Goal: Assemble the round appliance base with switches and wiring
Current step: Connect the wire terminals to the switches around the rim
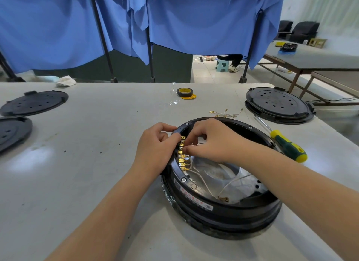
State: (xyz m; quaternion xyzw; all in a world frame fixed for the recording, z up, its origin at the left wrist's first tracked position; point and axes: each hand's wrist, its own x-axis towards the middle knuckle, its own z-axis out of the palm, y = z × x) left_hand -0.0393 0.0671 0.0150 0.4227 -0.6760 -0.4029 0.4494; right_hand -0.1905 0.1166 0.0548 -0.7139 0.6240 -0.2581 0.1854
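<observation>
Bright, soft shadows, table glare, fisheye edges

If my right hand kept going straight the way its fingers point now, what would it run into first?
Most likely the row of brass terminals on the base's inner rim: the right hand's fingertips point left, nearly touching them. Just beyond is the left hand gripping that rim; depth is uncertain.

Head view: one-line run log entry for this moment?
left hand: grips round black appliance base rim | right hand: fingertips at gold terminal row | green-yellow screwdriver: on table
</observation>
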